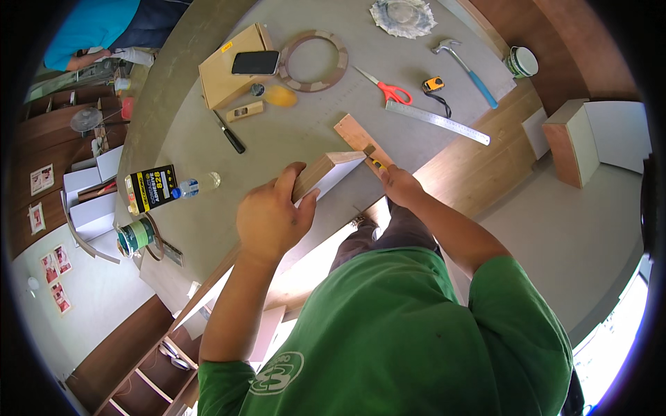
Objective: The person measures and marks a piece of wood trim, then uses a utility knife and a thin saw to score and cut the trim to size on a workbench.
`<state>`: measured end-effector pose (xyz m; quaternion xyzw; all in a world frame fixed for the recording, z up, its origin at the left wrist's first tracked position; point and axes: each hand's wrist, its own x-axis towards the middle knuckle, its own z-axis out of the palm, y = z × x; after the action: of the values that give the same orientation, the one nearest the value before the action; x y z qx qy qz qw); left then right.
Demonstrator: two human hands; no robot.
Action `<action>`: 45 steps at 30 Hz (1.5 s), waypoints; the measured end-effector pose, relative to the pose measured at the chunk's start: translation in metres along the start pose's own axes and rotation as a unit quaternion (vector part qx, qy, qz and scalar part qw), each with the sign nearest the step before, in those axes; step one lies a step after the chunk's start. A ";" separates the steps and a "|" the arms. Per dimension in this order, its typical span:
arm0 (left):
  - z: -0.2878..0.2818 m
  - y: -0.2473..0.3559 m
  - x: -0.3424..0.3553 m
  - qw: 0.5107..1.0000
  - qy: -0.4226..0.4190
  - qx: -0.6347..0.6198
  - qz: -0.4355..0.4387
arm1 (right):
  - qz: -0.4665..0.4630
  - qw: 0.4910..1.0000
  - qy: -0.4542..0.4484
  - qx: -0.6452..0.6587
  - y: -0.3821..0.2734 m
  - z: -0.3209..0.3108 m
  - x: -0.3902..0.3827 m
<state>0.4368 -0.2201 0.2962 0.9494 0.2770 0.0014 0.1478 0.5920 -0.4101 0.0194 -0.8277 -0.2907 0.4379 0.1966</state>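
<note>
My left hand (274, 215) is closed around a short board (319, 173) with a wood-coloured edge and a white face, holding it tilted above the table's near edge. My right hand (401, 187) grips a small tool (377, 164) with a yellow-and-black handle. Its flat brownish end is close to the board's far corner; whether they touch I cannot tell. Beneath that end lies a flat reddish-brown wooden strip (350, 130), partly hidden by the tool and my right hand.
The grey table (305, 125) holds scissors (388, 90), a steel ruler (437, 122), a hammer (472, 73), a tape measure (433, 84), a ring (341, 69), a cardboard box (218, 73) under a phone (255, 63), a knife (230, 134) and a bottle (200, 185). Another person (90, 35) is at far left.
</note>
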 end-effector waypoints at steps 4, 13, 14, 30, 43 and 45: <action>0.004 0.006 -0.005 1.000 -0.006 -0.007 0.000 | -0.002 1.000 0.016 0.004 0.005 0.004 0.000; 0.009 0.015 -0.014 0.999 0.004 0.035 0.017 | 0.013 0.999 0.002 0.029 0.002 0.009 -0.001; 0.009 0.014 -0.014 0.999 0.005 0.032 0.019 | 0.013 1.000 -0.004 0.020 0.000 0.007 -0.001; 0.014 0.013 -0.019 0.999 0.009 0.025 0.036 | -0.019 0.992 0.009 0.124 0.048 0.000 -0.005; 0.006 0.016 -0.013 1.000 -0.006 0.022 -0.001 | -0.037 0.995 -0.020 0.087 0.042 -0.037 0.000; 0.007 0.015 -0.013 1.000 -0.001 0.015 0.003 | -0.046 0.995 -0.024 0.080 0.031 -0.033 0.004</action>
<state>0.4346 -0.2406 0.2943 0.9523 0.2742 -0.0030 0.1339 0.6308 -0.4330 0.0170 -0.7843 -0.2969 0.4703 0.2751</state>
